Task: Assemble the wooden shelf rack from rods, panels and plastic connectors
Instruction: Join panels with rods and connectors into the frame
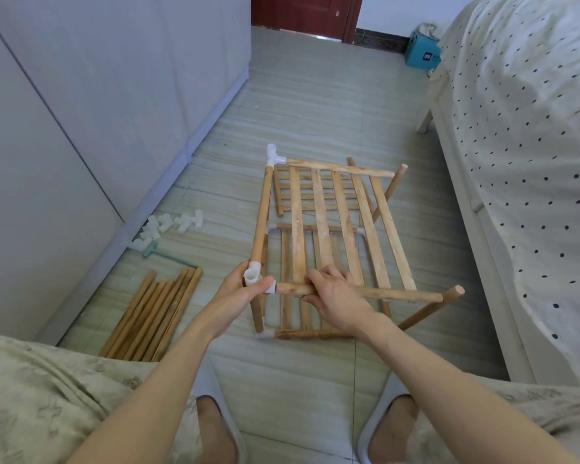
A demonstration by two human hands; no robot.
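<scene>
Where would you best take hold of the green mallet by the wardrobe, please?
Grip the mallet by its thin handle, near the free end by the loose rods, coming from above. It lies flat on the floor, and its head sits against the white connectors, so that end is crowded.

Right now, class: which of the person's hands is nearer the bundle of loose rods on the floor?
Left. The left hand holds the white corner connector, just right of the loose rods. The right hand grips the front rod, farther right.
</scene>
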